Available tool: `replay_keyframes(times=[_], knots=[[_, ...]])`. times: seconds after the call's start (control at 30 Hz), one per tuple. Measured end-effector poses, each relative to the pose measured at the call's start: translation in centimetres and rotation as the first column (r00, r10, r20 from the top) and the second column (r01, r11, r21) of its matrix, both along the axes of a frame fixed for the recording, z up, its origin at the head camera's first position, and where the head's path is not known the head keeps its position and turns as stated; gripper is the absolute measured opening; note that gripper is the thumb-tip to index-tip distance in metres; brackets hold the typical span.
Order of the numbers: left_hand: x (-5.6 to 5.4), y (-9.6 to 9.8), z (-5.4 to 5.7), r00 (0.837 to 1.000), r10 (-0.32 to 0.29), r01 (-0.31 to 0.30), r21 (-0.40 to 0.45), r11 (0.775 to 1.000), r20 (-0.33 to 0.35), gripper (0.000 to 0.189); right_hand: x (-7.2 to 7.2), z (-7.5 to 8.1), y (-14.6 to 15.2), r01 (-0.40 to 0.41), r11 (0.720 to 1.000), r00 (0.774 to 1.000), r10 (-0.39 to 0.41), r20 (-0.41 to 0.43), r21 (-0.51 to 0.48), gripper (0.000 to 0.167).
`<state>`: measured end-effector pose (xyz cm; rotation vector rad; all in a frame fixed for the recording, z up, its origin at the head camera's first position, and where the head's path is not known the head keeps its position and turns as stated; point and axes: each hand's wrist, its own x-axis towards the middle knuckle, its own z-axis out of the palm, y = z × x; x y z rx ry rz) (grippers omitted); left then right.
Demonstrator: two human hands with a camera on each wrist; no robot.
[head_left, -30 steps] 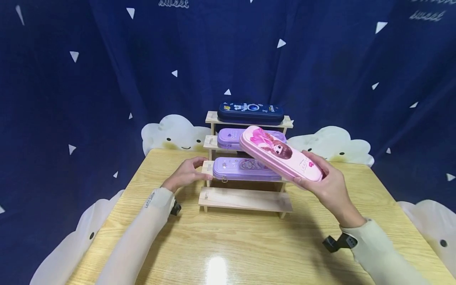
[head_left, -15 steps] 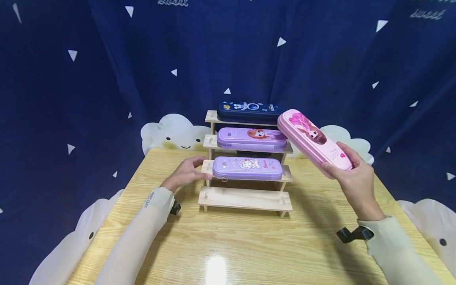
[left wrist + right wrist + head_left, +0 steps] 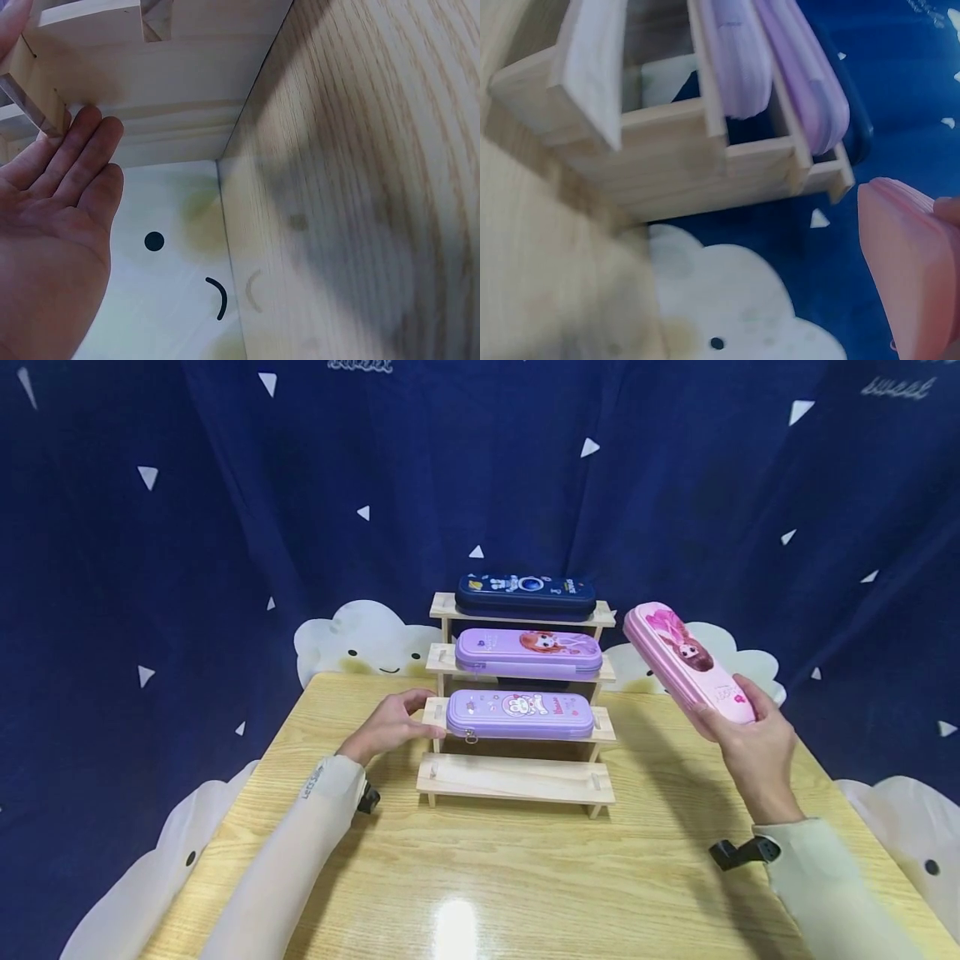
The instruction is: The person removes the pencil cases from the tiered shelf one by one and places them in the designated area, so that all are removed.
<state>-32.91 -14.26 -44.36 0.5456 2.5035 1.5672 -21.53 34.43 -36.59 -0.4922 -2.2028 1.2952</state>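
Note:
My right hand [image 3: 761, 760] grips one end of a pink pencil case [image 3: 686, 664] with a doll-like girl on its lid. The case is held tilted in the air, right of a wooden tiered rack [image 3: 517, 779]; in the right wrist view its pink underside [image 3: 911, 277] shows. At the rack's left side, my left hand [image 3: 392, 727] pinches the end of the third step down, thumb above and fingers [image 3: 94, 150] below the board. On the rack lie a navy astronaut case [image 3: 525, 597] on top, a purple girl case [image 3: 528, 652] below it, then a purple rabbit case [image 3: 520, 714].
The rack's lowest step [image 3: 480, 774] is bare wood. It stands on a light wooden table [image 3: 510, 877]. Behind the table hangs a dark blue curtain [image 3: 480, 468] with white triangles and smiling clouds [image 3: 367, 639].
My right hand has carried the pink pencil case rightward, away from the front of the rack, uncovering the purple cases. The left hand has stayed at the rack's side.

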Motion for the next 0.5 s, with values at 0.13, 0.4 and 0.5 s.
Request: replay_keyframes(times=[0.13, 0.4, 0.5], knots=[[0.0, -0.1, 0.1, 1.0, -0.006, 0.006, 0.003, 1.0, -0.011, 0.077, -0.5, -1.5, 0.5, 0.02, 1.0, 0.998, -0.021, 0.051, 0.019, 0.072], [0.2, -0.1, 0.0, 1.0, 0.004, -0.004, 0.025, 1.0, 0.003, 0.079, -1.1, -5.4, 0.9, -0.033, 0.993, 0.983, 0.012, 0.182, 0.111, 0.078], [0.2, -0.1, -0.1, 1.0, 0.006, -0.006, 0.03, 1.0, 0.012, 0.08, -1.3, -7.0, 0.9, -0.073, 0.987, 0.976, 0.041, 0.216, 0.143, 0.078]])
